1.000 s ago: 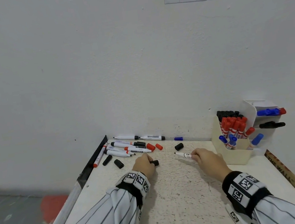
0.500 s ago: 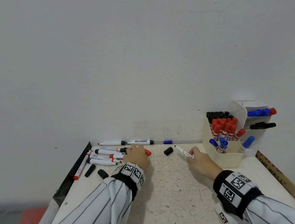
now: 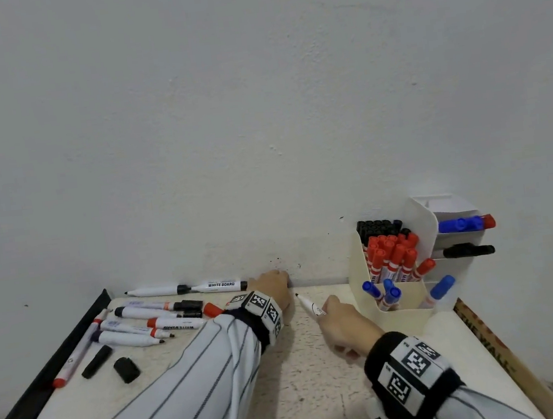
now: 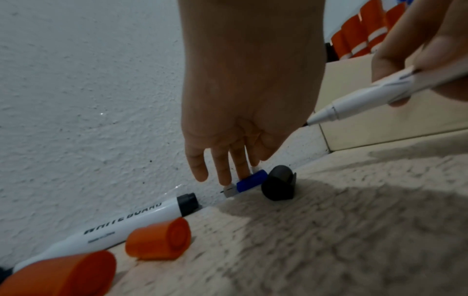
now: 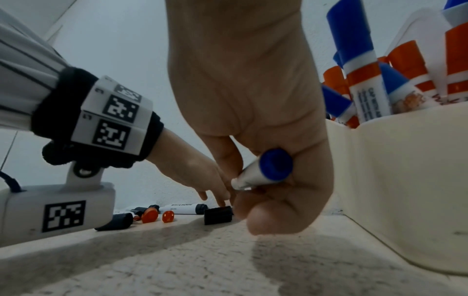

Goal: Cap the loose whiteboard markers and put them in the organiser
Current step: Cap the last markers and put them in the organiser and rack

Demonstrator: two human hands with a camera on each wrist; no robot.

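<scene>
My left hand reaches to the foot of the wall, and its straight fingertips touch a small blue cap lying there. A black cap lies just right of the blue one. My right hand grips an uncapped white marker, tip pointing up-left toward the left hand; its rear end is blue. The cream organiser stands at the right, holding capped black, red and blue markers.
Several loose markers lie at the table's back left, along with two black caps and an orange cap. A "WHITE BOARD" marker and two orange caps sit near my left wrist. A black rail edges the table's left side.
My left hand has moved from the table's middle back to the wall and onto the blue cap. My right hand has raised the marker and brought it closer to the left hand.
</scene>
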